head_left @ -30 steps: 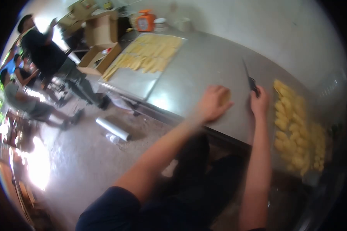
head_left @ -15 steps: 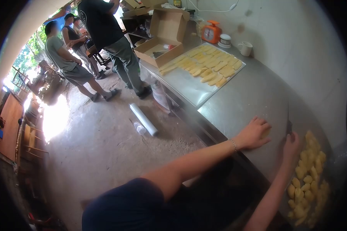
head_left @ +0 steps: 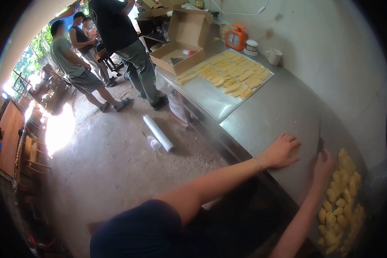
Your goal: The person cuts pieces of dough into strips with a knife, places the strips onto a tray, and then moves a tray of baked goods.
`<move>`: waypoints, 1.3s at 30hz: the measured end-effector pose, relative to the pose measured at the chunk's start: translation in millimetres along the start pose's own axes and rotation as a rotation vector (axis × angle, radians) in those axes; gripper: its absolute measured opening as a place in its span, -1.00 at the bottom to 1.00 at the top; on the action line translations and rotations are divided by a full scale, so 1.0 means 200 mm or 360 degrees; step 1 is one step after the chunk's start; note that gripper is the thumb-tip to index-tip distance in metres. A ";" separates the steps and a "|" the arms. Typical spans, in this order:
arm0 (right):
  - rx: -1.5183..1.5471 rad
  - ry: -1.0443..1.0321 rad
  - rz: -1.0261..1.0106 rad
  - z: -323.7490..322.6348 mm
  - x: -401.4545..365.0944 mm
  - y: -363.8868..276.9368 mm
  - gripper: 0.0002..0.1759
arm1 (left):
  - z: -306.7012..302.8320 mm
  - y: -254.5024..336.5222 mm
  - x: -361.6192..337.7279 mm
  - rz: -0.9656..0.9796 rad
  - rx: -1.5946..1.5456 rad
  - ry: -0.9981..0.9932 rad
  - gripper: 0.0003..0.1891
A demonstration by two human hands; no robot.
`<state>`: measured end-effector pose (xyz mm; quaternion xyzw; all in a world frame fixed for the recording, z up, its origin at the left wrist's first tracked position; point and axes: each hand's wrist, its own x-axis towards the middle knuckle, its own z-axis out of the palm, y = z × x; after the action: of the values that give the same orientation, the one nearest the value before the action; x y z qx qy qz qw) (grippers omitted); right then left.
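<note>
My left hand (head_left: 284,150), with a bracelet at the wrist, rests on the metal table (head_left: 275,114) with its fingers curled over a yellow piece (head_left: 295,150), mostly hidden under them. To its right, my right hand (head_left: 324,165) is closed round the handle of a knife (head_left: 320,139), whose thin blade points away from me. Beside my right hand, at the table's right side, lies a heap of peeled yellow pieces (head_left: 340,195). Farther back, a tray (head_left: 221,109) holds rows of flat yellow slices (head_left: 232,71).
Behind the tray stand an orange scale (head_left: 235,38), a white container (head_left: 251,46) and a mug (head_left: 274,56). An open cardboard box (head_left: 178,56) sits at the tray's left. A plastic roll (head_left: 158,133) lies on the floor. Several people stand at the back left.
My right hand and the knife have shifted slightly toward me. My left hand stays in nearly the same place over the yellow piece.
</note>
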<state>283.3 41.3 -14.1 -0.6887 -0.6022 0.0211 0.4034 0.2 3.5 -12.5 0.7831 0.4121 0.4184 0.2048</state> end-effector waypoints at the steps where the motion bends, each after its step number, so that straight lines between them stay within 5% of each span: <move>1: -0.0008 -0.0007 0.0006 0.00 0.00 0.00 -0.64 | 0.00 0.00 0.00 -0.0002 0.0004 -0.0001 -0.42; 15: -0.0027 -0.0046 0.0119 -0.01 -0.01 -0.05 -0.51 | 0.00 -0.02 0.00 0.0062 0.0044 0.0053 -0.45; 18: 0.0236 -0.0005 -0.0029 0.19 0.07 0.28 -0.47 | -0.01 -0.01 0.00 0.0056 0.0002 0.0100 -0.47; 31: 0.0003 0.0154 -0.0107 0.08 -0.02 0.01 -0.58 | -0.08 0.02 0.05 -0.0023 -0.0295 0.0008 -0.57; 35: -0.0347 0.0209 -0.0200 0.06 -0.11 -0.02 -0.57 | -0.22 -0.02 0.07 -0.0697 -0.1207 -0.0536 -0.32; 39: -0.0620 0.0191 -0.0215 0.01 -0.22 -0.08 -0.57 | -0.38 -0.10 0.12 -0.0266 -0.1008 -0.1015 -0.05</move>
<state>256.7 3.4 -25.9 -0.7117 -0.6146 -0.1638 0.2981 -64.7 32.6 30.2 0.7357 0.2418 0.2437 0.5839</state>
